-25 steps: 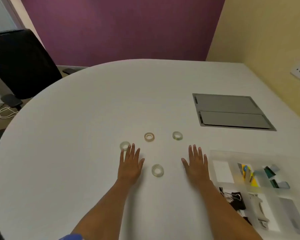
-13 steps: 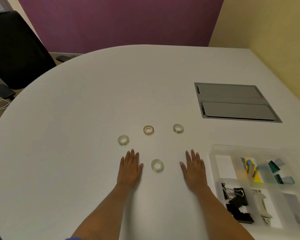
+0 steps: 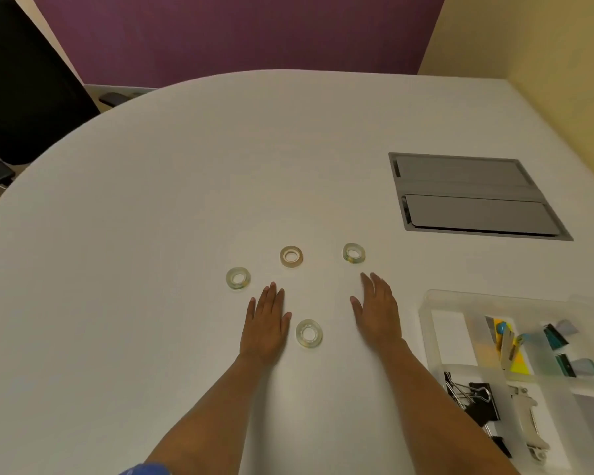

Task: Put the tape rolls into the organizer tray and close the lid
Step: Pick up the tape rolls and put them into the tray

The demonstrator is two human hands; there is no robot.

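Observation:
Several small tape rolls lie flat on the white table: a clear one at left, a tan one in the middle, a clear one at right, and a clear one nearest me. My left hand rests flat, palm down, just left of the nearest roll. My right hand lies flat to that roll's right, fingertips just below the right roll. Neither hand holds anything. The clear organizer tray sits at the lower right, its empty near-left compartment beside my right hand.
The tray holds black binder clips, a white clip, coloured notes and small clips. A grey cable hatch is set into the table at the right. A black chair stands at far left. The tray's lid is not clearly seen.
The view has tilted down and moved closer. My right hand has slid forward toward the right roll. My left hand lies below the left roll instead of touching it.

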